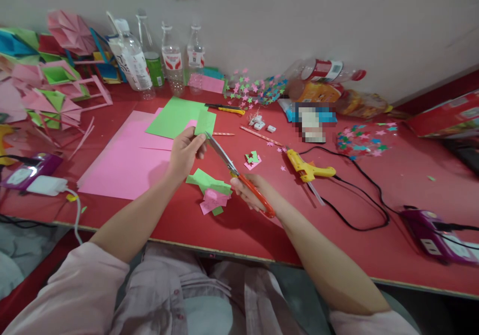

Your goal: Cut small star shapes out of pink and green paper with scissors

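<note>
While pinching a green slip [207, 120] between thumb and fingers of the left hand [187, 151], gripping scissors [245, 179] by the orange-red handles in the right hand [265, 187], as shown in the head view. Pointing the tips at the slip's lower edge, just beside the left thumb. Cannot tell, at this angle, about any bite into the paper. Holding the slip at the right corner of a green sheet [172, 118], above the red table [232, 232]. Judging from that, partway through cutting. As work apparently done, can see green and pink scraps [209, 185] heaped between the hands, and a smaller pile [252, 159] beyond the scissors, perhaps of cut pieces or offcuts. Can also see loose pink stars [282, 168] near the glue gun [307, 167]; cannot tell about their origin. As work apparently left, can count the slip itself, not visibly cut through, and plenty of paper: the green sheet, lying over a big pink sheet [119, 158], marked by a dark line, perhaps a slit. Lying unheld: the glue gun, right of the scissors, and a yellow cutter [232, 110], near the green sheet's far right corner.
</note>
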Action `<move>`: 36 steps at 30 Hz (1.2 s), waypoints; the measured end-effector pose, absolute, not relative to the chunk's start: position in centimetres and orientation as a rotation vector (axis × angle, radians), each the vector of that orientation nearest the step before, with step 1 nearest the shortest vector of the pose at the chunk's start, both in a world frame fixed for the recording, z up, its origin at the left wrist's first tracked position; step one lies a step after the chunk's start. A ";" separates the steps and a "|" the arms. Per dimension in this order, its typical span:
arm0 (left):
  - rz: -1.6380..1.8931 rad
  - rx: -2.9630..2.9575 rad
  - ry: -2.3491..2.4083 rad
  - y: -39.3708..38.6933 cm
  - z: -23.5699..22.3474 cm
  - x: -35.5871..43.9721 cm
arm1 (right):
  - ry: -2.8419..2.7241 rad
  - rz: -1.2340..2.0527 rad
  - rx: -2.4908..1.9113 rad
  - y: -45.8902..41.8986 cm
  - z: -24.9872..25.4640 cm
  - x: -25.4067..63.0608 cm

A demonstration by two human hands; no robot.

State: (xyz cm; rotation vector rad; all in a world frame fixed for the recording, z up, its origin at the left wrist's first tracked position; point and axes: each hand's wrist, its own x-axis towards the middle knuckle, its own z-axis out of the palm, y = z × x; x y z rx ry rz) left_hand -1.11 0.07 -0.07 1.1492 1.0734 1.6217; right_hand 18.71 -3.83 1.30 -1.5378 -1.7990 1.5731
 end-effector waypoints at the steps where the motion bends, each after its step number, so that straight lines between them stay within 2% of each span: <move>1: 1.622 1.148 1.071 0.1 -0.1 -1.1 | -1.790 1.579 -1.545 -3.8 1.3 18.7; 13: 1.636 1.083 0.938 -0.1 -0.3 -1.1 | -1.786 1.702 -1.245 -3.8 0.1 19.5; 23: 1.666 1.037 0.931 -0.5 -0.6 -0.2 | -1.719 1.750 -1.258 -4.5 0.3 18.6; 36: 1.657 0.999 0.965 -0.5 -1.0 0.2 | -1.698 1.649 -1.374 -5.0 0.5 17.9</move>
